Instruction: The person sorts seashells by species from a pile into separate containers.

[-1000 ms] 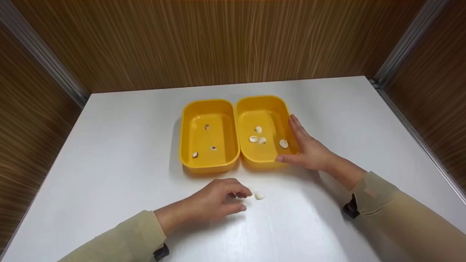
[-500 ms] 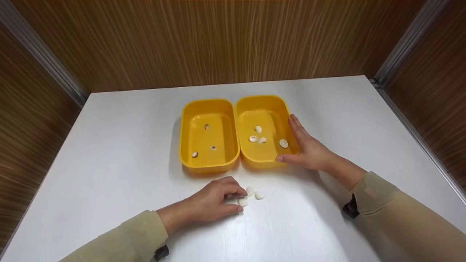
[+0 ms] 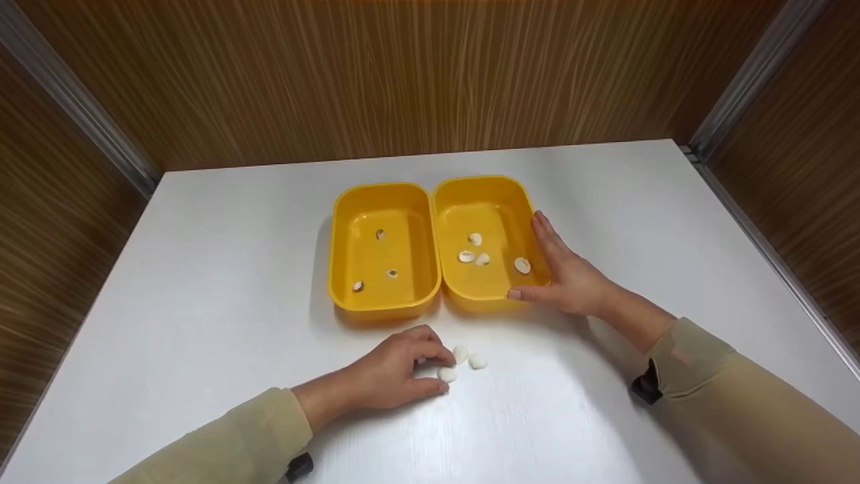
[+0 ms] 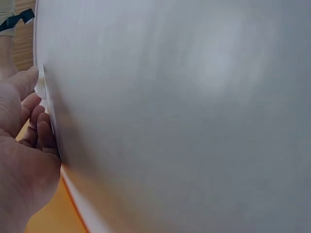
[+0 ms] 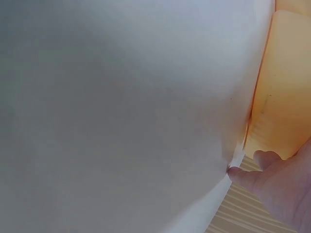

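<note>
Two yellow boxes stand side by side, the left box (image 3: 384, 310) and the right box (image 3: 470, 298). My left hand (image 3: 396, 370) is low over the table in front of them, fingers bent, with a small white seashell (image 3: 447, 374) between thumb and index finger. The left wrist view also shows that seashell (image 4: 41, 88) at the thumb tip. Beside it lie two more white seashells, one (image 3: 461, 354) near the index finger and one (image 3: 478, 361) farther right. My right hand (image 3: 571, 279) rests against the right box's near corner, its fingers extended along the side and its thumb on the front rim.
Inside the left box are three small darker shells, one of them a shell (image 3: 392, 273) near the middle. Several pale shells, including a larger shell (image 3: 522, 266), lie in the right box. Wood-grain panels (image 3: 416, 81) enclose the white table (image 3: 235, 269).
My left hand has shifted slightly left and its fingers have come closer around one seashell. The white seashells beside it show more plainly. My right hand stays on the box.
</note>
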`<state>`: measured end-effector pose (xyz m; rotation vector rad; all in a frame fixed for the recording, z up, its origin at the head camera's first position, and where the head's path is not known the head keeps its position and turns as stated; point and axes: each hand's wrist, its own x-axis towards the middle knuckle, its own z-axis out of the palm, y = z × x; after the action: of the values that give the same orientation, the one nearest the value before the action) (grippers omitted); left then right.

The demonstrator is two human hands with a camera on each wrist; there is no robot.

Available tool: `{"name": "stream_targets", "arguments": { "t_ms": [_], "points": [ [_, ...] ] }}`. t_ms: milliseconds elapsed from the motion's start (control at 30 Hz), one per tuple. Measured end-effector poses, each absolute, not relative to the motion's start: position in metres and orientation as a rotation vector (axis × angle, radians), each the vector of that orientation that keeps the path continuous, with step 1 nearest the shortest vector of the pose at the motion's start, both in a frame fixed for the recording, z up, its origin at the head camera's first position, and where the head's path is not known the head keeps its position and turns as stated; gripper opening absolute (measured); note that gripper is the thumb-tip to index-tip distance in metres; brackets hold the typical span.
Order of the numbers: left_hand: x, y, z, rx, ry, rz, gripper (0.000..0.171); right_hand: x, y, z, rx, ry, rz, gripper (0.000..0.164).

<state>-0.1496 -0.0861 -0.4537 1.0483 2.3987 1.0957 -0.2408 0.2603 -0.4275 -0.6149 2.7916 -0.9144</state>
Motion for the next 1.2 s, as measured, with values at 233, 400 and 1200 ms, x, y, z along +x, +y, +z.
{"name": "stream_targets", "arguments": {
  "t_ms": [233,400,1200],
  "points": [
    [-0.1502,-0.0854,-0.4542,1.061,2.41,1.073,0.022,-0.2408,0.2605,-0.4281,-0.61,2.794,-0.902,0.129],
    [-0.1499,-0.0852,-0.4534,1.054,2.411,1.067,0.021,-0.2411,0.26,-0.428,-0.597,2.791,-0.902,0.129],
    [-0.1504,-0.0822,-0.4513,1.088,2.434,1.01,0.017,-0.2414,0.2596,-0.4271,-0.61,2.784,-0.906,0.132]
  ]
}}
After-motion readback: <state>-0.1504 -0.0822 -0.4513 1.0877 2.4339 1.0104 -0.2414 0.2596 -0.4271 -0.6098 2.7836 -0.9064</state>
